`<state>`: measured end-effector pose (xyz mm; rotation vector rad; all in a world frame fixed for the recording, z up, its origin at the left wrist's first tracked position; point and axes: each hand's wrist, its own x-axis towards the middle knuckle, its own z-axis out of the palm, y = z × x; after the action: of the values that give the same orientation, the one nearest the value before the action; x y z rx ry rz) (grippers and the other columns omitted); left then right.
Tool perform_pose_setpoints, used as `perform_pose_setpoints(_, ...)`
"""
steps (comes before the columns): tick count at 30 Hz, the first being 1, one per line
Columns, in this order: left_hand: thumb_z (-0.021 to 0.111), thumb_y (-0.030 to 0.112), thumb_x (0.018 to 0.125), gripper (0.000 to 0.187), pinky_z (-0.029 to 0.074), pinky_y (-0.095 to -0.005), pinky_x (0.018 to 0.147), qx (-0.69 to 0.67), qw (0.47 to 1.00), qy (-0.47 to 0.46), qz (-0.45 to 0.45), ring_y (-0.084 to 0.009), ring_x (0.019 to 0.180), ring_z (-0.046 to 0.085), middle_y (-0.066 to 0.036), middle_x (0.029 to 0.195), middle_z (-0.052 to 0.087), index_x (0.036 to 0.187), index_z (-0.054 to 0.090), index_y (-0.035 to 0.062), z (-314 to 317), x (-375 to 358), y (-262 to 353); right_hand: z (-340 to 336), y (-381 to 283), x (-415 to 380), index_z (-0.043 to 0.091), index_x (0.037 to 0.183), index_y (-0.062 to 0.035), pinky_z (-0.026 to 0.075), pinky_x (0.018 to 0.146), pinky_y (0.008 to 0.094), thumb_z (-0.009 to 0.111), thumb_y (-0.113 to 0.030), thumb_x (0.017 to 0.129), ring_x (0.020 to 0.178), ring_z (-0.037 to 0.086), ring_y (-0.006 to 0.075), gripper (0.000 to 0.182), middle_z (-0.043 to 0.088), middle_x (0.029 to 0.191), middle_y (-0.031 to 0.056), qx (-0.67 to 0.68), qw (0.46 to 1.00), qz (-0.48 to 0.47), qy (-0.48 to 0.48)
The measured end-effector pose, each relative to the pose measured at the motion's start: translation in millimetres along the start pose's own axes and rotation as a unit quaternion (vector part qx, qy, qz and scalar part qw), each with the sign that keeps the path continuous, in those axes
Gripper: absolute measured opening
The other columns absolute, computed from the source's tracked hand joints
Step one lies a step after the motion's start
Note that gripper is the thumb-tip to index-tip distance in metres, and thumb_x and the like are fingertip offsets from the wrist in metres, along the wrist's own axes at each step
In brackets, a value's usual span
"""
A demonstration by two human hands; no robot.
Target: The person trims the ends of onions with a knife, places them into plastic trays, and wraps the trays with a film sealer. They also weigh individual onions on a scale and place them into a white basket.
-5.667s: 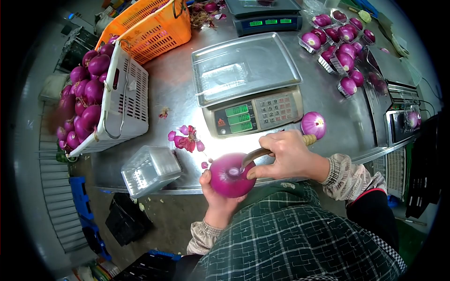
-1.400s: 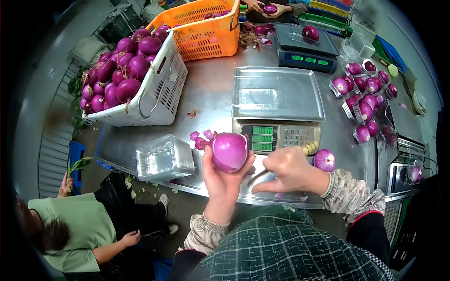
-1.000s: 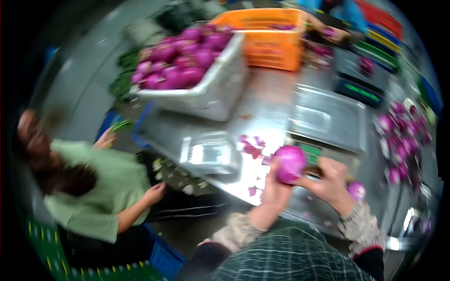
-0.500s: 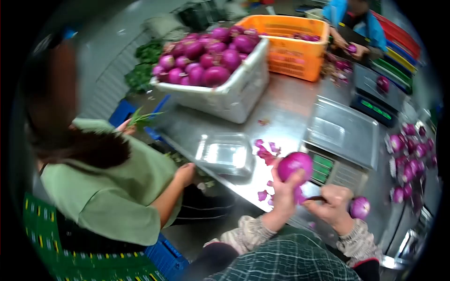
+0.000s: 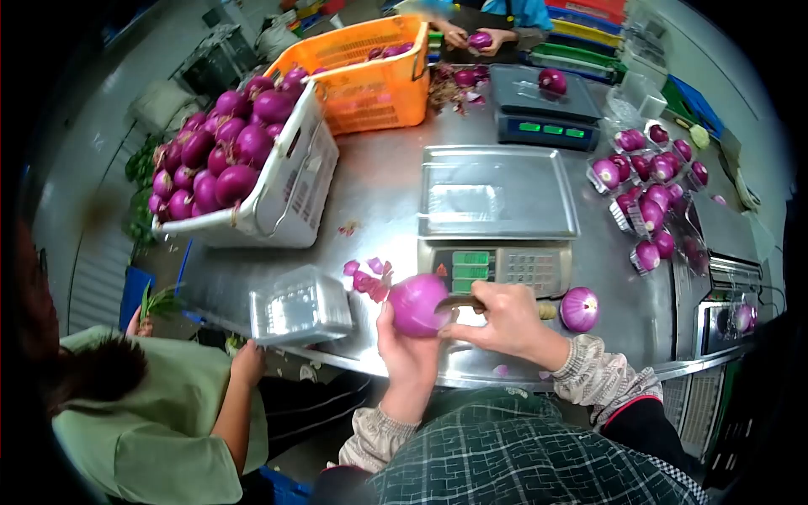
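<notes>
In front of me, a large red onion (image 5: 418, 305) rests in my left hand (image 5: 407, 362), whose fingers are wrapped round its underside. My right hand (image 5: 513, 320) grips a small knife (image 5: 462, 302), its blade against the right side of the onion. Torn purple onion skins (image 5: 369, 280) lie just beyond the held onion on the steel table (image 5: 370, 198). A peeled, striped onion (image 5: 580, 309) sits to the right of my right hand. Left of the skins stands a clear plastic tray (image 5: 300, 307).
A scale (image 5: 497, 202) stands ahead; a second scale (image 5: 545, 105) bears one onion. Onions fill a white crate (image 5: 295, 181), beside an orange crate (image 5: 370, 88). Packed onions (image 5: 648, 181) lie right. A person in green (image 5: 160, 412) stands left; another person's hands (image 5: 497, 40) hold an onion across the table.
My view has swung right, so the table's things appear farther left. The knife has gone from below the onion to its right side. The peel hanging under the onion no longer shows.
</notes>
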<state>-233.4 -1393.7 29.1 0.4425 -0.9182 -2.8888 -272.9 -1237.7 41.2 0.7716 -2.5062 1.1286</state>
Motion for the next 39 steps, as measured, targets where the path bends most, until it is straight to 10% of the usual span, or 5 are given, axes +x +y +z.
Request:
perform_pose_setpoints(17, 0.058, 0.053, 0.090, 0.066, 0.053, -0.0458, 0.085, -0.023, 0.999, 0.028, -0.006, -0.0345, 0.103, 0.059, -0.017, 0.116, 0.058, 0.129, 0.046, 0.0021, 14.8, -7.6, -1.4, 4.3, 7.6, -4.7, 0.061, 0.057, -0.0102, 0.042, 0.038, 0.0311, 0.074, -0.058, 0.072, 0.039, 0.055, 0.0178, 0.052, 0.052, 0.045, 0.0029, -0.070, 0.991, -0.080, 0.079)
perform_pose_setpoints(22, 0.058, 0.035, 0.093, 0.052, 0.046, -0.0486, 0.097, 0.130, 0.988, 0.035, 0.076, -0.0267, 0.116, 0.055, -0.012, 0.131, 0.051, 0.136, 0.043, 0.0105, 12.3, -6.1, -3.7, -3.1, -17.8, -14.5, 0.069, 0.060, -0.0142, 0.043, 0.039, 0.0307, 0.074, -0.056, 0.075, 0.041, 0.055, 0.0164, 0.045, 0.054, 0.048, 0.0018, 0.021, 0.991, -0.111, 0.068)
perform_pose_setpoints(27, 0.056, 0.051, 0.093, 0.063, 0.046, -0.0467, 0.102, 0.007, 0.999, 0.025, 0.038, -0.0287, 0.117, 0.056, -0.014, 0.129, 0.056, 0.133, 0.047, 0.0036, -20.1, 17.8, -15.0, 9.0, -16.3, -16.1, 0.055, 0.052, -0.0077, 0.044, 0.041, 0.0304, 0.083, -0.050, 0.068, 0.043, 0.057, 0.0188, 0.053, 0.054, 0.049, 0.0057, 0.092, 0.995, -0.046, -0.002)
perform_pose_setpoints(31, 0.039, 0.067, 0.093, 0.077, 0.049, -0.0469, 0.095, 0.076, 0.995, -0.039, -0.054, -0.0307, 0.116, 0.057, -0.015, 0.131, 0.054, 0.137, 0.043, 0.0048, -2.6, -0.5, -7.3, -3.1, -0.6, 2.1, 0.059, 0.062, -0.0054, 0.046, 0.044, 0.0312, 0.085, -0.053, 0.061, 0.043, 0.057, 0.0199, 0.054, 0.056, 0.053, 0.0069, 0.025, 0.999, 0.022, -0.012)
perform_pose_setpoints(39, 0.039, 0.056, 0.097, 0.065, 0.046, -0.0434, 0.100, 0.054, 0.995, -0.072, -0.041, -0.0279, 0.122, 0.053, -0.013, 0.133, 0.054, 0.143, 0.040, 0.0096, 1.6, 3.3, 8.6, -18.3, 0.2, 10.4, 0.066, 0.083, -0.0030, 0.052, 0.053, 0.0376, 0.080, -0.058, 0.066, 0.057, 0.066, 0.0303, 0.060, 0.065, 0.066, 0.0154, 0.023, 0.996, 0.075, -0.041)
